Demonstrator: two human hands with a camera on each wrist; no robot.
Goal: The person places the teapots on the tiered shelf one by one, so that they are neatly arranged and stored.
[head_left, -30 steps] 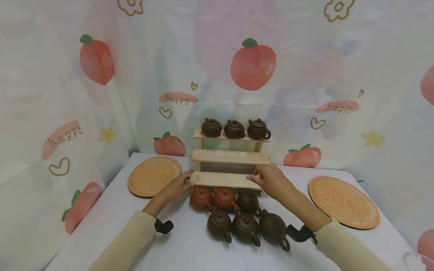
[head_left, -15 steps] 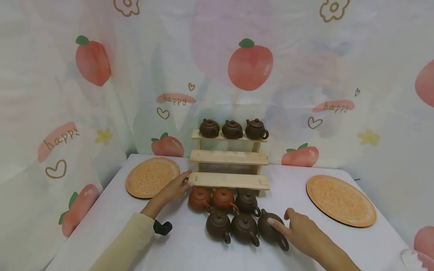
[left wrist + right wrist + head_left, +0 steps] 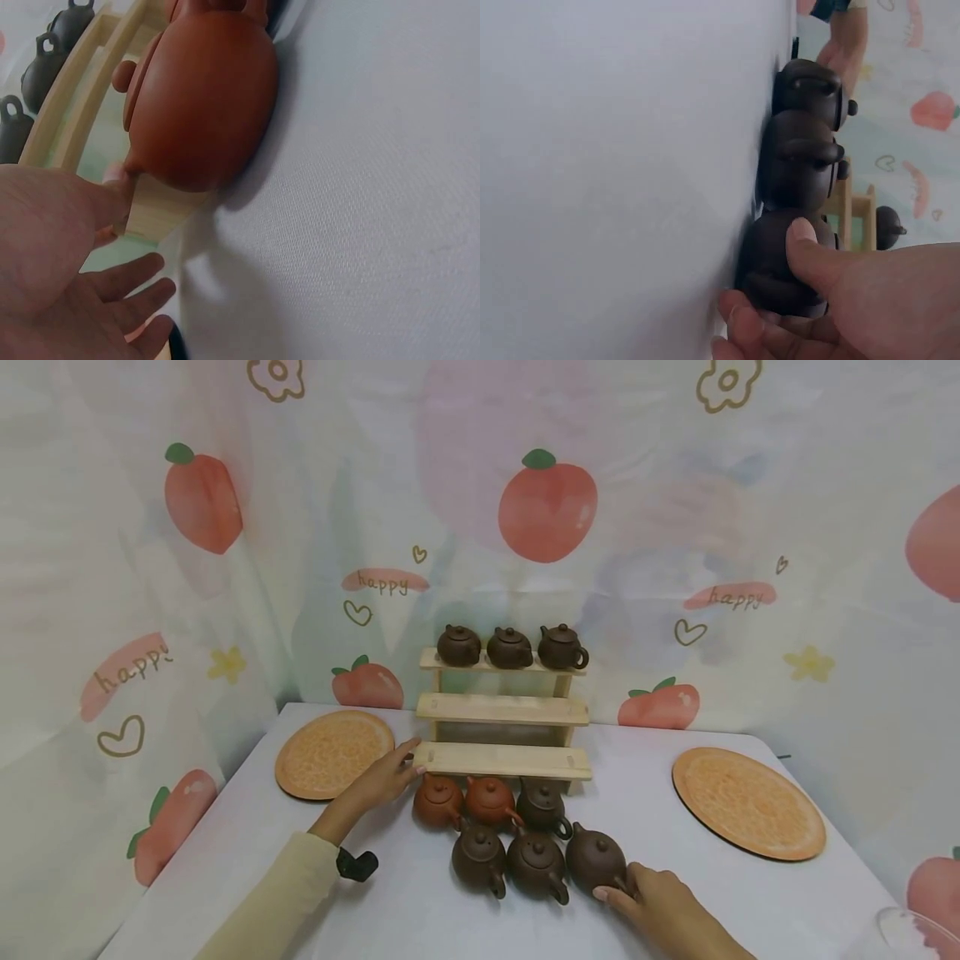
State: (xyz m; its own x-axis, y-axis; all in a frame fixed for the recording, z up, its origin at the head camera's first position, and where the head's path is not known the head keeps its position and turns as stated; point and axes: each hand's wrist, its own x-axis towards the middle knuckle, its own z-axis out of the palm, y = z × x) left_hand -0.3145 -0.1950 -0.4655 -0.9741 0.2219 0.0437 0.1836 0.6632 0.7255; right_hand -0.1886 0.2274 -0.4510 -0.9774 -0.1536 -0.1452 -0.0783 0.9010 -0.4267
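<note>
My left hand (image 3: 381,779) is at the left end of the wooden three-tier stand (image 3: 502,760), pinching the bottom board between thumb and forefinger. Its other fingers spread loosely in the left wrist view. Beside that hand sits a reddish-brown teapot (image 3: 206,105), with a second reddish-brown teapot (image 3: 490,800) to its right. My right hand (image 3: 667,906) grips the handle end of the front-right dark brown teapot (image 3: 596,858). In the right wrist view, the thumb lies on this teapot's side and the fingers curl below; the handle is partly hidden.
Three dark teapots (image 3: 510,647) stand on the top tier. More dark teapots (image 3: 536,864) stand close together before the stand. Round orange mats lie at left (image 3: 333,756) and right (image 3: 748,804). A clear container (image 3: 903,935) is at the lower right corner.
My right hand has left the right end of the bottom board, come back toward me and taken hold of the front-right teapot by its handle end. The left hand stays at the stand.
</note>
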